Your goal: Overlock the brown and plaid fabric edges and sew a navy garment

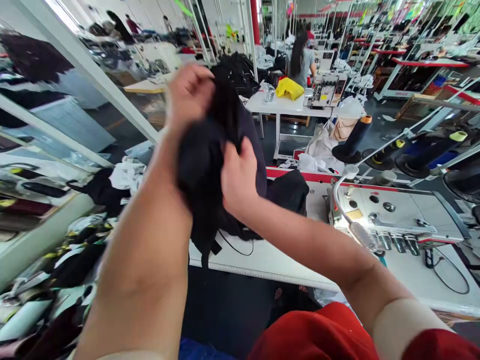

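Head view: black garment [204,170], dark, limp, bunched, held up in the air over the white table [270,261]. Left hand [189,92] fisted on its top edge; right hand [237,176] clenched on its middle. Sewing machine [397,215] at right. Workshop rows beyond; a person [302,57] seated far off.

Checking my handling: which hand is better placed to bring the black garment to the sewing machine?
Probably the right hand: it grips the black garment lower, nearer the sewing machine; the left hand is raised higher.
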Motion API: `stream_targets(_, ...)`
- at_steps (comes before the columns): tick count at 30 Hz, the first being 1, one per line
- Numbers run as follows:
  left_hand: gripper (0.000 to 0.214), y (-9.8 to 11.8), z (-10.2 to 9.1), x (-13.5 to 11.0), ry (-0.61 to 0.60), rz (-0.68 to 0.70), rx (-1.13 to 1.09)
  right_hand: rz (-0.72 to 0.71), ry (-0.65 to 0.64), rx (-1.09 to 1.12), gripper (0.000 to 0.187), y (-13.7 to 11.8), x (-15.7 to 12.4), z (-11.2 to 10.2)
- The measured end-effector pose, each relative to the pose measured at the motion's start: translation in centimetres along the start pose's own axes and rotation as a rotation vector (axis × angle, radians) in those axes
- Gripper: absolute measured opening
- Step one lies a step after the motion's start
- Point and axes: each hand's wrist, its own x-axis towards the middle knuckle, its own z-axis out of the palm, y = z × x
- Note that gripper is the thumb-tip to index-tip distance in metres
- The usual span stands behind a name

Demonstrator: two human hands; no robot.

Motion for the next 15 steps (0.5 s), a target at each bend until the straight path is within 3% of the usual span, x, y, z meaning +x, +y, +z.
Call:
stream_targets(2, 0.020, 1.3, 4.7, -2.8, -0.061, -0.105, -0.087, 0.165, -0.039, -0.174, 0.014, 5.0, -2.9, -4.9)
stream_targets(4, 0.016, 3.1, 9.3, -5.6, -0.219, -0.067, -0.202, 0.255, -0.130, -0.267, 0.015, 9.0, -5.3, -10.4)
stream_targets(6, 0.015, 4.9, 13.2, -7.9, -0.367, -0.013, -0.305, 0.303, -0.177, -0.342, 0.017, 11.1, -7.1, -15.7)
stream_targets(11, 0.015, 9.1, 19.9, -11.5, -0.574, 0.068, -0.434, 0.481, -0.079, -0.286, 0.022, 11.0, -10.6, -26.8)
stream_targets(15, 0.020, 12.7, 24.4, -14.7, -0.743, 0.113, -0.492, 0.650, 0.019, -0.170, 0.024, 11.3, -14.9, -33.1)
